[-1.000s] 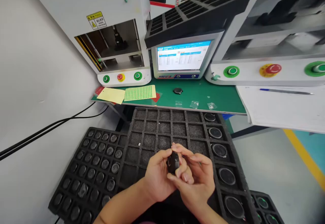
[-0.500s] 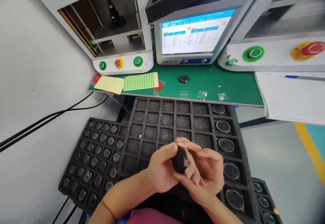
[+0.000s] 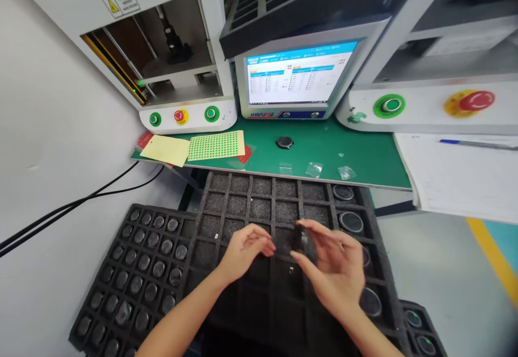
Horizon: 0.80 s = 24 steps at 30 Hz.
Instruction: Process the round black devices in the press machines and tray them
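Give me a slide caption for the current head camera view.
Right hand pinching a blurred dark piece above a gridded foam tray, left hand apart.

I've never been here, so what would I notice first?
Probably the bright screen, at the back of the green table. Then perhaps the big red button, on the machine to the screen's right. Nearer, the right hand holds a dark, blurred piece over the black tray.
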### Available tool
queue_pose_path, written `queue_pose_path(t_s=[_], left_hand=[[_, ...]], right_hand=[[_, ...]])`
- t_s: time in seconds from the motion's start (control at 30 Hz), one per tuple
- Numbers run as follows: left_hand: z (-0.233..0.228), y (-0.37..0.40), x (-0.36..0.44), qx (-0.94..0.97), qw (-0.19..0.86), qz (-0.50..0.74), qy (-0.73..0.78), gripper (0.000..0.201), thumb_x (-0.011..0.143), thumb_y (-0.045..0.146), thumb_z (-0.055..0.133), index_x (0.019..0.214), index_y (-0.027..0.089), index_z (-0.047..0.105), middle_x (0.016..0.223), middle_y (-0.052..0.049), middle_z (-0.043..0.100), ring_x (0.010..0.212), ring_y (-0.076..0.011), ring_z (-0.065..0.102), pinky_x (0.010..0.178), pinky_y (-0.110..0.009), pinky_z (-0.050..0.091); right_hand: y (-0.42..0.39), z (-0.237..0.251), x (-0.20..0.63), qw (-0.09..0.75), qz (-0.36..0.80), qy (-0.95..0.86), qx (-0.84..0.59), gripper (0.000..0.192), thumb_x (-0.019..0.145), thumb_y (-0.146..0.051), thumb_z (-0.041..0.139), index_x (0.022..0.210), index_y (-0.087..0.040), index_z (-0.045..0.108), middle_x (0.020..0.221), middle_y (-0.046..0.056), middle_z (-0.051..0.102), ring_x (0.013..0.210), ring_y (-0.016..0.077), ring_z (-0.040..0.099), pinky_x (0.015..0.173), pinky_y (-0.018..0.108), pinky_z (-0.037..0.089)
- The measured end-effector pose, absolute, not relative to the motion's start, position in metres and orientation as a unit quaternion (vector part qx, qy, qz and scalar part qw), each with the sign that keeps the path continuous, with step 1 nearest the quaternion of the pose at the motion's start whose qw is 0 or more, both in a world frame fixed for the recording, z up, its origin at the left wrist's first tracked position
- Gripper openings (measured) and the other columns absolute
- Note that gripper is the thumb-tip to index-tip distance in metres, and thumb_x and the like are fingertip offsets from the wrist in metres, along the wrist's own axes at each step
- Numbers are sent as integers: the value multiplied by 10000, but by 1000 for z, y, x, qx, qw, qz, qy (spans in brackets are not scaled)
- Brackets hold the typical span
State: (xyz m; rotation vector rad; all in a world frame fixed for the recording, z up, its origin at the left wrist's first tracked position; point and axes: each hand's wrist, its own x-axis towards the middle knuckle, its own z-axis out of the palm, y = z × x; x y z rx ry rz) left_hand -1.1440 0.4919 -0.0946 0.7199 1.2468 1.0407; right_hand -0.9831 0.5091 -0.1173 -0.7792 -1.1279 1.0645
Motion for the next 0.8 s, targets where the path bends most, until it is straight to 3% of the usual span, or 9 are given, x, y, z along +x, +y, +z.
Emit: queue_pose_path(t_s=[0.07,0.23,0.4,0.5,0.6,0.8], left_hand=[[-104,498,-1146,255,626,464,572,421,652,516,802,726,130,649,625,-44,682,540,-137,606,598,-270,499],[-94,505,-1134,210,637,476,568,301,694,397,792,750,105,745,785,-89,741,679,-142,665,660,-253,530],[-79,511,-1126,185,643,490,559,272,630,322,839,807,125,777,632,-32,699,541,-100,599,566,-226,503],[-80,512,-1124,171,642,483,570,319,604,306,854,855,129,770,625,-28,704,514,-104,600,551,-233,503],[-82,511,-1120,165,634,475,587,287,587,336,863,741,123,750,635,-38,713,552,-123,628,594,-248,518],[-77,504,-1112,162,702,452,526,303,644,399,830,699,114,743,585,-29,685,519,-100,589,539,-200,448]], right_hand=[[523,-129,-981,635,479,-481,-369,469,711,-70,782,1053,-243,512,1106,37,689,1061,142,664,957,274,535],[532,-133,-976,623,551,-424,-358,406,752,-130,776,1038,-247,512,1088,67,711,1065,185,671,912,313,557],[522,-126,-971,604,628,-384,-306,391,787,-184,768,1096,-252,537,1101,79,715,1038,221,685,846,330,587],[516,-118,-969,605,616,-406,-299,405,804,-145,746,1126,-260,529,1137,65,706,1070,211,672,905,329,568],[510,-110,-969,599,579,-467,-297,442,800,-143,753,1154,-259,515,1119,49,715,1170,197,616,1020,331,502],[501,-112,-978,555,532,-562,-307,504,788,-292,784,1217,-246,523,1079,64,722,1234,257,567,1142,532,348]])
